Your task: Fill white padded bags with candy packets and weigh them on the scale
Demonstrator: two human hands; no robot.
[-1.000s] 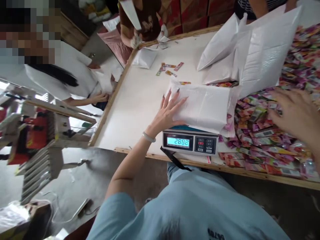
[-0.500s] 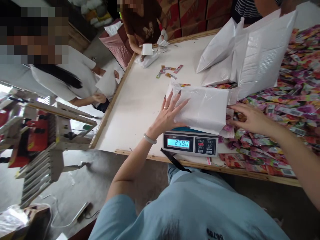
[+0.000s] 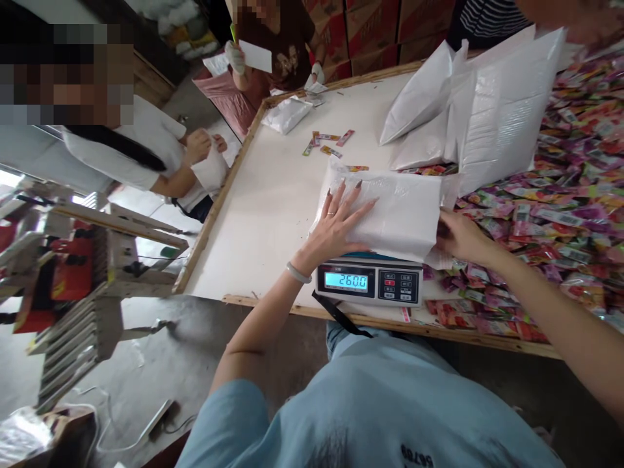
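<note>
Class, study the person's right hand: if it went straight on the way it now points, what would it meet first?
The right hand would likely meet the end of the white bag on the scale; its fingers are at that end. Whether they would slide inside or press its outside is unclear.

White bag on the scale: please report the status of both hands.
Left hand spread on white bag; right hand at its other end, grip hidden. Bag on scale, display reads 260.0. Colourful packets heaped close by right hand.
</note>
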